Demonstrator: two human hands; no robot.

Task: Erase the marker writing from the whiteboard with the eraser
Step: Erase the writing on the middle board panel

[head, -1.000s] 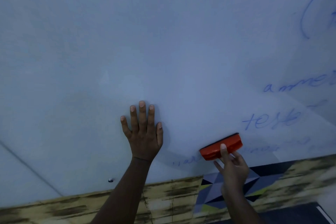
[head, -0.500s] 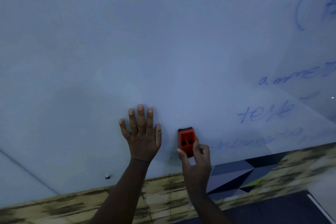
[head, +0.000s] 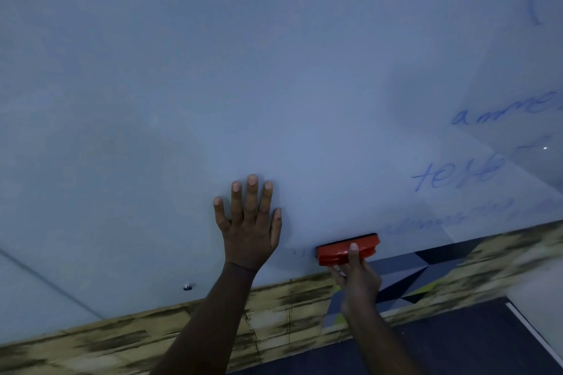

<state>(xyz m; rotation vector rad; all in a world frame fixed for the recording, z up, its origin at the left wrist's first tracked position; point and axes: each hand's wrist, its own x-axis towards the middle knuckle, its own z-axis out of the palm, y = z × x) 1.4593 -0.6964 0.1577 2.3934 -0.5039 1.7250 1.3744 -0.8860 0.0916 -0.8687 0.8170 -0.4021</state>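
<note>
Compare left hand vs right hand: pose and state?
The left hand lies flat on the whiteboard, fingers straight and spread, holding nothing. The right hand grips the red eraser, fingers curled round it. The left hand sits higher on the board; the right hand works at the bottom edge. Both reach up from below.

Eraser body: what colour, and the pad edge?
Eraser body is orange-red, with a black pad edge against the whiteboard; shows in the head view.

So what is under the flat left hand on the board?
Only bare whiteboard shows around the left hand; no writing is visible near its fingers. Whatever lies directly beneath the palm is covered and cannot be seen.
</note>
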